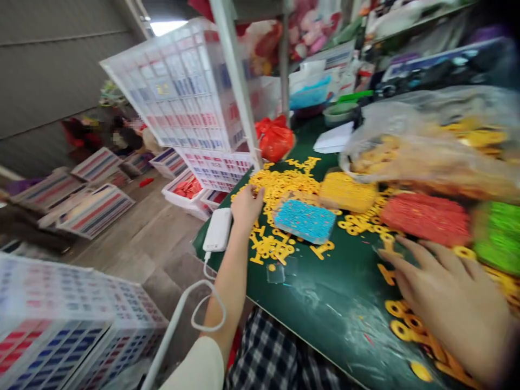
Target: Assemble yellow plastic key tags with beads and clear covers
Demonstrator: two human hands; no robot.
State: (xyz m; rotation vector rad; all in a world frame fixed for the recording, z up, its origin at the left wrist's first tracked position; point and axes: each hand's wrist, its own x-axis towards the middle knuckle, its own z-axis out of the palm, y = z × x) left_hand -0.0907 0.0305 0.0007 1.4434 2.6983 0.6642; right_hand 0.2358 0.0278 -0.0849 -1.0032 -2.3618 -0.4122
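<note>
My left hand (247, 207) reaches to the edge of a heap of small yellow plastic pieces (290, 181). Its fingers are curled, and whatever lies in them is hidden. Over the table's right side, my right hand (450, 298) is palm down, with the thumb and forefinger at a yellow ring-ended piece (389, 242) and the other fingers spread. Motion blurs it somewhat. Between the hands sits a blue block of small packed parts (304, 221). A yellow block (348, 190), a red block (426, 218) and a green block (501, 235) stand farther right.
A white power bank (218, 230) with a cable lies at the green table's (325, 303) left edge. Clear bags (439, 157) of yellow pieces are behind the blocks. A red plastic bag (274, 138) stands by a metal post (238, 76). Stacked white crates (182, 86) rise behind.
</note>
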